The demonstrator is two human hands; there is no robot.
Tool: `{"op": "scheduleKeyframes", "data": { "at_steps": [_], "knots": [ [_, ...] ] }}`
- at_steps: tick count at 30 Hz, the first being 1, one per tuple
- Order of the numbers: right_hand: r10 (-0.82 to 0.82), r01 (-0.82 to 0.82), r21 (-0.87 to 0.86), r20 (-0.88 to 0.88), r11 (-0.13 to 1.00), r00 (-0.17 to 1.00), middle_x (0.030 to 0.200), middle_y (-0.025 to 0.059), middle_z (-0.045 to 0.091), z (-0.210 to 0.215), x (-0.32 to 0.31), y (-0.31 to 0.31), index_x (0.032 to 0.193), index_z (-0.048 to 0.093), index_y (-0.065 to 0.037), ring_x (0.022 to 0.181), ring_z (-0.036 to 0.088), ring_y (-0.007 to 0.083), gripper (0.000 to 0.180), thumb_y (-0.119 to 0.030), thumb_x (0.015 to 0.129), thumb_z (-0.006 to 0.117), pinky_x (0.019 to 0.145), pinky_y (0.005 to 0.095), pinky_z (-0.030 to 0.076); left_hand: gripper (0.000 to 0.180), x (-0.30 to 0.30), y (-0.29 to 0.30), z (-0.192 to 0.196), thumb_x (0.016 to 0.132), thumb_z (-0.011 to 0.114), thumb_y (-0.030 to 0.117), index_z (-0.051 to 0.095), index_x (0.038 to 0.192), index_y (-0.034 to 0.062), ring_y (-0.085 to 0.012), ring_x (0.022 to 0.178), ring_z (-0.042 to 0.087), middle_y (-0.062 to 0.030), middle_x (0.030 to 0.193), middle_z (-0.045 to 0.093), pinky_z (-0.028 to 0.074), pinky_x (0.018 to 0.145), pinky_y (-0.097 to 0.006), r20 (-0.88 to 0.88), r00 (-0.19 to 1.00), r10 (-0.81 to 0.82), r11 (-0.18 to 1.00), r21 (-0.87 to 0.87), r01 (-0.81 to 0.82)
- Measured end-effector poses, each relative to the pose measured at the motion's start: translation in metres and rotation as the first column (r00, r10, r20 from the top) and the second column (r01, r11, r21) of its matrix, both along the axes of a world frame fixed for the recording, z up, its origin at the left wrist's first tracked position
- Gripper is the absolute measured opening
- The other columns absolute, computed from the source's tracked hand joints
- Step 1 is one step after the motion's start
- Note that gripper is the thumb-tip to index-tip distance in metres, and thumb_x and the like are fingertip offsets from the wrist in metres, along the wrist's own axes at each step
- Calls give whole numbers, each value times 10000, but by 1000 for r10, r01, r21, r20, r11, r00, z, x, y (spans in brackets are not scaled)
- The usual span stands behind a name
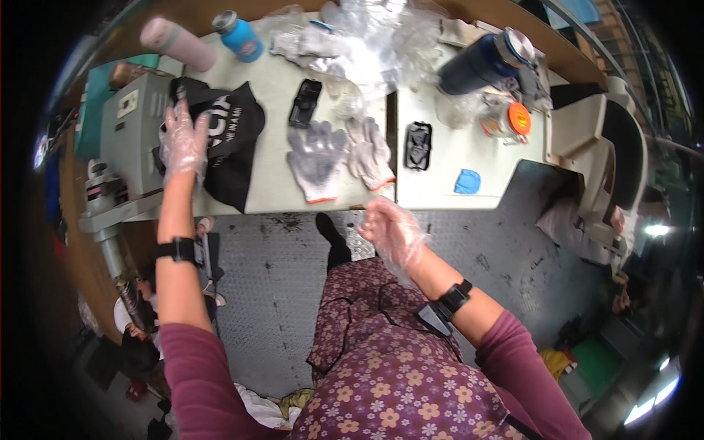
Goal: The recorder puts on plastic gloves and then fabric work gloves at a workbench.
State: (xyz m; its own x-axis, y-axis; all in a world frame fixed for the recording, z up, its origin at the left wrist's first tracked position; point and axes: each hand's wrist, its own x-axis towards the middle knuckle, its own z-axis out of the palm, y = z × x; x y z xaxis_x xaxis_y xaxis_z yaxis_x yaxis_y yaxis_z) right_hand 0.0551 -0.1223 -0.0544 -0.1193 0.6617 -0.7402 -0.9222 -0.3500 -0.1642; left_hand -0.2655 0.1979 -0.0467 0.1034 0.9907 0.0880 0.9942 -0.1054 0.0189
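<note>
My left hand (183, 143) wears a thin clear plastic glove and is stretched out with fingers spread, over the edge of a black cloth bag (235, 143) on the pale table (279, 194). My right hand (392, 231), also in a clear plastic glove, hovers just off the table's near edge with loosely curled fingers and nothing in it. A pair of grey knit work gloves (341, 158) lies flat on the table between the two hands.
Two black plastic trays (418, 144) (305, 103), a blue scrap (467, 181), crumpled clear plastic (367, 40), a pink bottle (180, 44), a blue bottle (240, 35), a dark blue flask (484, 62) and an orange-lidded jar (513, 121) sit on the table. A grey machine (132, 136) stands left.
</note>
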Motion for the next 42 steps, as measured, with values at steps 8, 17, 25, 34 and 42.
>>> {"op": "scheduleKeyframes", "data": {
  "at_steps": [8, 17, 25, 34, 42],
  "knots": [
    [354, -313, -212, 775, 926, 524, 978, 82, 658, 9, 27, 18, 1118, 653, -26, 904, 623, 199, 280, -209, 906, 641, 816, 326, 518, 738, -31, 59, -18, 905, 585, 494, 524, 1434, -17, -333, 1396, 486, -235, 1487, 510, 358, 1147, -404, 113, 982, 150, 871, -486, -77],
    [332, -513, -572, 808, 640, -486, 1314, 255, 541, -23, 18, 57, 1380, 486, -81, 1071, 644, 433, 548, -96, 845, 605, 903, 512, 537, 231, 103, -135, 18, 844, 741, 114, 742, 1075, 103, -239, 1032, 669, -81, 1036, 713, 522, 954, -368, 612, 756, -233, 969, 84, 230],
    [427, -501, -568, 822, 653, -376, 1096, 254, 657, -43, 18, 79, 1307, 526, -41, 927, 686, 353, 430, -68, 878, 547, 845, 441, 540, 335, 137, -196, -93, 779, 780, 208, 687, 1067, 65, -273, 1044, 645, -90, 1202, 642, 528, 912, -388, 514, 857, -28, 981, -151, 123],
    [378, -563, -304, 925, 768, 16, 946, 278, 680, 2, 15, 67, 1124, 557, 74, 936, 682, 418, 315, -154, 909, 587, 859, 475, 516, 319, 94, -172, -17, 754, 667, 4, 649, 1071, -20, -129, 923, 606, -52, 1053, 632, 523, 768, -303, 907, 66, 416, 909, -416, -9],
    [65, -603, -375, 880, 704, -471, 1195, 225, 580, 0, 31, 112, 1356, 505, -95, 1048, 614, 438, 536, -160, 840, 637, 916, 513, 505, 587, 119, -198, -43, 777, 796, 285, 611, 1316, 145, -388, 1324, 478, -168, 1425, 509, 390, 1098, -506, 425, 896, -127, 986, -40, 159]
  ]
}}
